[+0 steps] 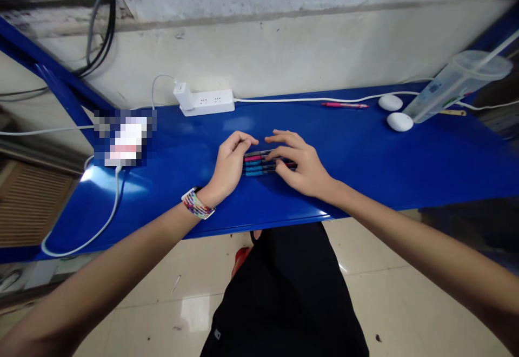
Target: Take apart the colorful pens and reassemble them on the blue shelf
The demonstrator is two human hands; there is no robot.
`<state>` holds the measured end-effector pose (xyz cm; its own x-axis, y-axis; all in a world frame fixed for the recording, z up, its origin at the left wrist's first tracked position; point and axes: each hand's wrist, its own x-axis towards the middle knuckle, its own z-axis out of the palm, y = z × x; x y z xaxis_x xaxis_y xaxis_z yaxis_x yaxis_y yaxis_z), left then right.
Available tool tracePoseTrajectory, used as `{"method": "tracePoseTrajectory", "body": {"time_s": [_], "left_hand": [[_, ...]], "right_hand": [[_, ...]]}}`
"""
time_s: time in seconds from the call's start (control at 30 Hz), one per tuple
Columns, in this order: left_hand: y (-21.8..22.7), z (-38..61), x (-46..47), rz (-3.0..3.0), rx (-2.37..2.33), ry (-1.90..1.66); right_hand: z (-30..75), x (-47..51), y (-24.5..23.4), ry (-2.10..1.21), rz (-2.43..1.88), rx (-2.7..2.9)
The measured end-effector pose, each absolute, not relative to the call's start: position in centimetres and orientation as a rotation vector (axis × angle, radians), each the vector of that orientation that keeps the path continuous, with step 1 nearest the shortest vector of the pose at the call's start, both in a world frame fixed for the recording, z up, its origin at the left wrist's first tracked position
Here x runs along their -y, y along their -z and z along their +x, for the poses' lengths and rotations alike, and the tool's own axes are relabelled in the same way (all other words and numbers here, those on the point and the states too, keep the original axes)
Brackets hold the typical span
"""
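Observation:
Several pens [254,171] lie side by side in a small row on the blue table, with blue and pink ends toward the left. My left hand [229,165] stands on its edge at their left ends, palm facing them, fingers stretched and slightly curved. A beaded band is on that wrist. From the right, my right hand [302,163] arches over the row with its fingers apart; the thumb and fingertips are at the pens and cover their right ends. Neither hand is wrapped around a pen.
A white power strip [213,102] with a plugged-in adapter lies along the wall. A pink pen [344,105] rests near its cable. Two white rounded objects [399,121] and a tilted clear plastic container [454,86] stand at right. A blurred-out object [125,139] with cables sits left.

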<state>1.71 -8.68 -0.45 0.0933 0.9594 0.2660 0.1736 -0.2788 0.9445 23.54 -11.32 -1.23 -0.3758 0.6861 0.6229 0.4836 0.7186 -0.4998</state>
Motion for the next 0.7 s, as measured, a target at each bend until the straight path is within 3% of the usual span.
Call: {"method": "tracePoseTrajectory", "body": {"time_s": [0.23, 0.4, 0.7], "left_hand": [[0.3, 1.0, 9.5, 1.636, -1.187, -1.199], [0.3, 0.8, 10.4, 1.828, -1.188, -1.178], [-2.5, -0.1, 10.7, 2.365, -1.071, -1.055]], "right_hand": [[25.3, 13.1, 1.2, -0.088, -0.632, 2.402], [26.0, 13.2, 1.2, -0.027, -0.699, 2.386], [25.7, 11.5, -0.2, -0.327, -0.857, 2.015]]}}
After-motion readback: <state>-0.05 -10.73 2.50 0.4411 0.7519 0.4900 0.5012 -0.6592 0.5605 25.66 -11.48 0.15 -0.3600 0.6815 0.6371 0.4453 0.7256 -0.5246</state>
